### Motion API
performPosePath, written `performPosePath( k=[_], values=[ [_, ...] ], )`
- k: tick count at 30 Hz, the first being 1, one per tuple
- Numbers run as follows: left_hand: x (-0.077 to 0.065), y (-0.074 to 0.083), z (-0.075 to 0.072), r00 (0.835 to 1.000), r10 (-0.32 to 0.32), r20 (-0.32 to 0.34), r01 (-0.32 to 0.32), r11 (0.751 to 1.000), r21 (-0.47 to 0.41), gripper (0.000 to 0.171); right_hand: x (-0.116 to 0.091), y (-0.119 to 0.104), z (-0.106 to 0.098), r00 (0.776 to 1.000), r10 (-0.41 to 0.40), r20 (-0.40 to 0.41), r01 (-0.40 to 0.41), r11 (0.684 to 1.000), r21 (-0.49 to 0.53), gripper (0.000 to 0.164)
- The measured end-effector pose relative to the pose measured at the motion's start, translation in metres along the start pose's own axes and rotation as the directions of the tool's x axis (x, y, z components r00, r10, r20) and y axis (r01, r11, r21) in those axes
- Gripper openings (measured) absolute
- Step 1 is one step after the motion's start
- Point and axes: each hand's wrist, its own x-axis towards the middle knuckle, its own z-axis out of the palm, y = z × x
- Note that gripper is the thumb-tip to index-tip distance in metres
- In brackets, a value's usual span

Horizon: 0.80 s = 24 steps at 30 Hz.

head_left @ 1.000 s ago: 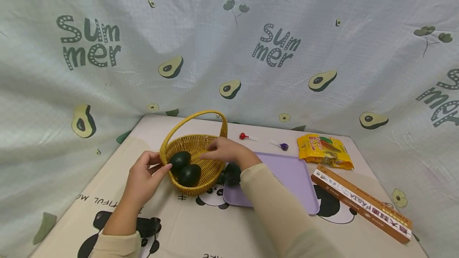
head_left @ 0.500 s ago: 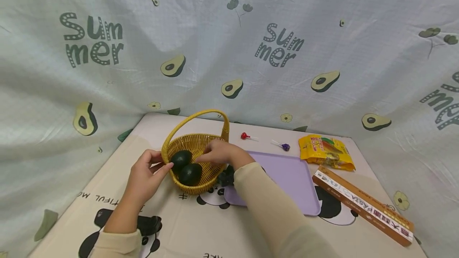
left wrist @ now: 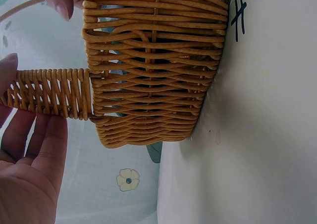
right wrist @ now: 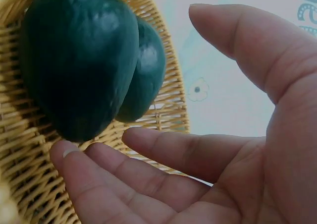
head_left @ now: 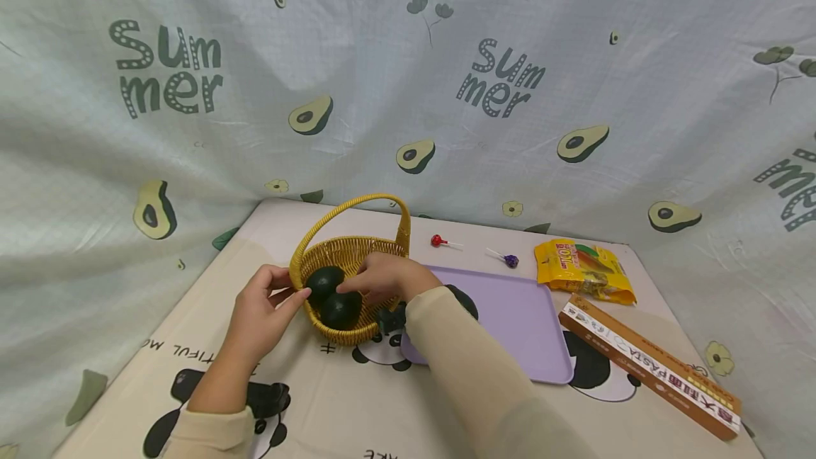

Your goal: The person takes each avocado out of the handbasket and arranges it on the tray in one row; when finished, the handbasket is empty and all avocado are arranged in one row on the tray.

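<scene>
The desk (head_left: 382, 423) is covered with a pale cloth printed with pandas and lettering, and it is enclosed by hanging cloth (head_left: 357, 55) patterned with avocado halves and "Summer". One wicker basket (head_left: 338, 250) is set toward the desk's left edge, and two dark green avocados (head_left: 341, 311) are held inside it, lying against each other. The basket's handle is grasped low on its left side, between thumb and fingers, by the left hand (head_left: 260, 314). The right hand (head_left: 389, 276) is reached into the basket, released — thumb spread wide, fingertips close beside the nearer avocado; whether it is touched cannot be told. Two lollipops, one red (head_left: 436, 240) and one purple (head_left: 511, 261), are laid near the far edge. One yellow bag (head_left: 585, 271) is placed by the far right corner, and one pasta box (head_left: 650, 367) is laid along the right edge. One lilac tray (head_left: 516, 317) is partly hidden — its left part is crossed by the right sleeve (head_left: 472, 367).
</scene>
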Motion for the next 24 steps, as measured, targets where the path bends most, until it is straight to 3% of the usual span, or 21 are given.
performPosePath(
  k=[6,16,24],
  values=[
    [-0.001,0.0,0.0,1.0,-0.01,0.004,0.01,1.0,-0.015,0.034,0.005,-0.003,0.006,1.0,0.012,0.005,-0.012,0.999,0.036,0.051],
    [-0.001,0.002,0.0,1.0,-0.015,0.015,0.016,1.0,-0.026,0.034,0.014,-0.006,0.017,0.998,0.063,-0.001,-0.063,0.998,0.031,0.055],
    [-0.002,0.003,-0.001,1.0,-0.001,0.005,0.002,1.0,-0.022,0.034,0.018,-0.008,0.018,0.998,0.058,0.031,-0.059,0.998,0.032,0.05]
  ],
)
